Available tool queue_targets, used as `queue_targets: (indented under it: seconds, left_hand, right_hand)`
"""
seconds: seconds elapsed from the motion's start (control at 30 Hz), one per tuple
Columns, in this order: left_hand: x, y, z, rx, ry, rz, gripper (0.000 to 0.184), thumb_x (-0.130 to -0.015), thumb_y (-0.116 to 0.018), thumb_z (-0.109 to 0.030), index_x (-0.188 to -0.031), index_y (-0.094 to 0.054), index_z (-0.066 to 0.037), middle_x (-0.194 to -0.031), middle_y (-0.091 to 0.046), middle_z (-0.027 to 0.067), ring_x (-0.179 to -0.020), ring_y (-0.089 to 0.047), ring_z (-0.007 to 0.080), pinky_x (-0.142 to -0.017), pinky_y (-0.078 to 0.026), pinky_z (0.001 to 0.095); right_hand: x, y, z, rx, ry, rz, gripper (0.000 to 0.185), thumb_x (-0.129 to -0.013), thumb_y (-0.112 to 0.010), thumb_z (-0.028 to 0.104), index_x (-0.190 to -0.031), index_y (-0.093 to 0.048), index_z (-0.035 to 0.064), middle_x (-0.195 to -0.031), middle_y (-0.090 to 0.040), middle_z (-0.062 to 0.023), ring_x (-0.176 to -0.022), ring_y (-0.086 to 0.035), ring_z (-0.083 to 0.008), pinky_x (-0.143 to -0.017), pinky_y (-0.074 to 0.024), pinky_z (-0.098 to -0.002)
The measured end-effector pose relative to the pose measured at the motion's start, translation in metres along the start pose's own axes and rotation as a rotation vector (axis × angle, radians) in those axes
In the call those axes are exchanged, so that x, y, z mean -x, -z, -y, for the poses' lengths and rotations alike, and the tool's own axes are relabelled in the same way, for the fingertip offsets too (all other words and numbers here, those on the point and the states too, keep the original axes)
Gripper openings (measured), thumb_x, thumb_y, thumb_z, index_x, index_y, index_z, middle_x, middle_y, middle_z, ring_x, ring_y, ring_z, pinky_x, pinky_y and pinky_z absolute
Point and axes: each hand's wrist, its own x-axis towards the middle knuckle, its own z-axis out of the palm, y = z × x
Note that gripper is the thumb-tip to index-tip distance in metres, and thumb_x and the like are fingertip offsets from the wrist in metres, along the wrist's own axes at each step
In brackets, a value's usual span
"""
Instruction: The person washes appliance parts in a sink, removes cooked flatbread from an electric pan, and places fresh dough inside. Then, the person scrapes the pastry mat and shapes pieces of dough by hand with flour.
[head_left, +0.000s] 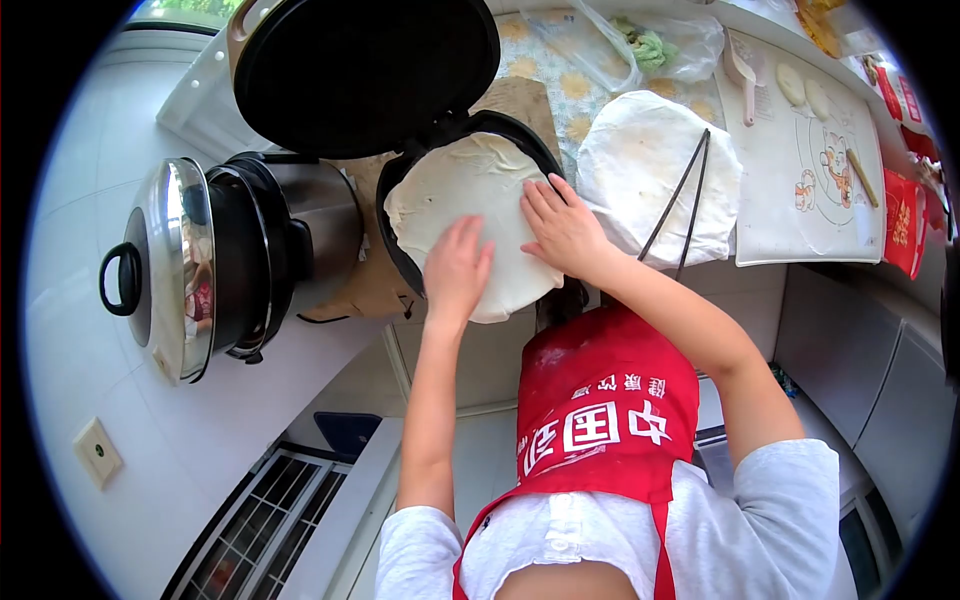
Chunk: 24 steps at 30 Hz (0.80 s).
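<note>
A large thin sheet of dough (480, 180) lies over the black lower plate of an electric griddle (548, 150), whose round black lid (370, 75) stands raised behind it. The dough droops past the plate's front edge. My left hand (458, 265) rests on the front-left part of the dough, fingers stretched and slightly blurred. Flat on its right side lies my right hand (562, 225), with the fingers spread. Neither hand grips anything. Part of the griddle is hidden beneath the dough.
Right of the griddle, long dark chopsticks (675, 195) lie on a round white sheet (630, 150). Beyond are a printed mat (780, 220), a rolling pin (862, 178), dough pieces (790, 85) and a pink-handled scoop (741, 70). A lidded pot (230, 250) stands left.
</note>
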Motion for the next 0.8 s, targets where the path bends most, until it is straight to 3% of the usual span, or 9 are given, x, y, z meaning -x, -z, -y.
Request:
queue_targets:
  seconds: [0.1, 0.13, 0.17, 0.37, 0.43, 0.5, 0.57, 0.6, 0.8]
  left_hand:
    - [0.027, 0.004, -0.023, 0.190, 0.025, 0.134, 0.028, -0.082, -0.064, -0.019, -0.107, -0.061, -0.007, -0.111, -0.059, 0.0085, -0.099, -0.058, 0.0264, -0.080, -0.048, 0.0377]
    - [0.035, 0.008, -0.029, 0.224, 0.059, 0.127, 0.025, -0.081, -0.064, -0.019, -0.104, -0.062, -0.007, -0.108, -0.059, 0.0074, -0.097, -0.058, 0.0259, -0.078, -0.048, 0.0383]
    - [0.045, 0.014, -0.033, 0.229, 0.062, 0.132, 0.025, -0.081, -0.064, -0.019, -0.104, -0.062, -0.007, -0.108, -0.059, 0.0074, -0.097, -0.058, 0.0259, -0.078, -0.048, 0.0383]
    - [0.096, 0.027, -0.046, 0.144, 0.140, 0.091, 0.023, -0.078, -0.069, -0.015, -0.098, -0.060, -0.009, -0.094, -0.057, 0.0059, -0.085, -0.057, 0.0238, -0.071, -0.047, 0.0347]
    - [0.112, 0.020, -0.045, 0.024, 0.161, -0.090, 0.028, -0.075, -0.071, -0.016, -0.099, -0.058, -0.008, -0.094, -0.056, 0.0064, -0.087, -0.057, 0.0236, -0.068, -0.047, 0.0323]
    - [0.140, 0.003, -0.043, 0.177, 0.418, 0.014, 0.035, -0.079, -0.071, -0.019, -0.105, -0.053, -0.006, -0.101, -0.054, 0.0075, -0.088, -0.057, 0.0219, -0.069, -0.047, 0.0337]
    - [0.159, -0.014, -0.041, 0.944, 1.120, -0.062, 0.035, -0.084, -0.068, -0.023, -0.108, -0.050, -0.004, -0.104, -0.055, 0.0049, -0.092, -0.056, 0.0159, -0.070, -0.047, 0.0311]
    - [0.148, -0.003, -0.051, 1.124, 1.272, -0.037, 0.036, -0.087, -0.065, -0.025, -0.110, -0.047, -0.003, -0.107, -0.055, 0.0039, -0.092, -0.056, 0.0122, -0.070, -0.047, 0.0271]
    - [0.147, -0.038, -0.049, 1.507, 1.316, -0.115, 0.023, -0.087, -0.065, -0.025, -0.100, -0.053, -0.010, -0.098, -0.061, 0.0025, -0.091, -0.060, 0.0123, -0.074, -0.046, 0.0262]
  right_hand:
    - [0.004, 0.031, -0.024, -0.373, -0.141, 0.089, 0.034, -0.079, -0.065, 0.027, -0.105, -0.059, 0.0063, -0.107, -0.059, -0.0074, -0.101, -0.056, -0.0241, -0.089, -0.0439, -0.0367]
    - [0.014, 0.038, -0.032, -0.361, -0.186, -0.053, 0.021, -0.078, -0.065, 0.020, -0.095, -0.059, 0.0093, -0.092, -0.060, -0.0042, -0.089, -0.059, -0.0226, -0.070, -0.0494, -0.0342]
    - [0.027, 0.041, -0.037, -0.378, -0.257, -0.111, 0.018, -0.079, -0.065, 0.020, -0.093, -0.060, 0.0092, -0.088, -0.059, -0.0056, -0.081, -0.060, -0.0247, -0.065, -0.0500, -0.0337]
    - [0.074, 0.006, -0.015, -1.101, -0.659, 0.082, 0.035, -0.084, -0.060, 0.007, -0.117, -0.049, 0.0013, -0.101, -0.062, -0.0109, -0.070, -0.063, -0.0133, -0.049, -0.0499, -0.0267]
    - [0.066, 0.012, 0.006, -1.314, -0.839, -0.038, 0.044, -0.082, -0.062, 0.012, -0.121, -0.046, -0.0015, -0.101, -0.063, -0.0168, -0.069, -0.065, -0.0236, -0.063, -0.0508, -0.0334]
    - [0.063, 0.005, 0.011, -1.304, -0.885, -0.018, 0.046, -0.083, -0.062, 0.013, -0.123, -0.044, -0.0021, -0.101, -0.063, -0.0174, -0.069, -0.065, -0.0224, -0.063, -0.0508, -0.0326]
    - [0.063, -0.008, 0.014, -1.292, -0.926, 0.003, 0.049, -0.083, -0.062, 0.013, -0.125, -0.043, -0.0026, -0.101, -0.063, -0.0179, -0.068, -0.065, -0.0212, -0.063, -0.0509, -0.0317]
    - [0.065, -0.016, 0.013, -1.266, -0.931, -0.009, 0.048, -0.083, -0.063, 0.014, -0.124, -0.043, -0.0027, -0.097, -0.063, -0.0167, -0.066, -0.064, -0.0207, -0.062, -0.0506, -0.0311]
    - [0.075, -0.022, 0.009, -1.068, -0.891, 0.034, 0.025, -0.084, -0.062, 0.027, -0.095, -0.056, 0.0048, -0.076, -0.062, -0.0094, -0.073, -0.062, -0.0235, -0.066, -0.0467, -0.0355]
